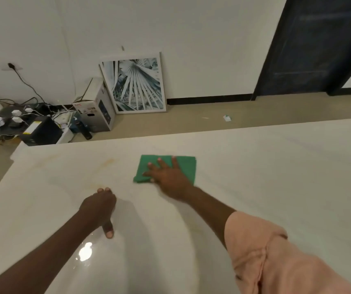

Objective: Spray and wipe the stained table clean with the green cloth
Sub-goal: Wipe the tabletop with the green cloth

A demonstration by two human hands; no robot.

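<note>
Wiping under way, not finished. Right hand [168,175] pressed flat, fingers [159,161] spread wide, on folded green cloth [186,166] mid pale glossy bench [276,177]. Left hand [100,205] braced on bench, fingers holding nothing. Faint orange stains [108,161] left beside cloth; no spray bottle seen.

Single view, head-mounted, wide-angle. Looks forward and down from the person's standing position at the near side of the counter [276,177], lens above the near part of it. Both forearms enter from the bottom edge; left hand [99,205] and right hand [168,177] sit centre frame, close to the lens. Counter fills the lower half, its far edge running slightly uphill to the right. Beyond it: floor [212,115], white wall [191,39] with a framed picture [136,83] leaning on it, dark door [319,43] top right. Straight edges bow and lean toward the frame borders, door jamb included. No second view to overlap with.
</note>
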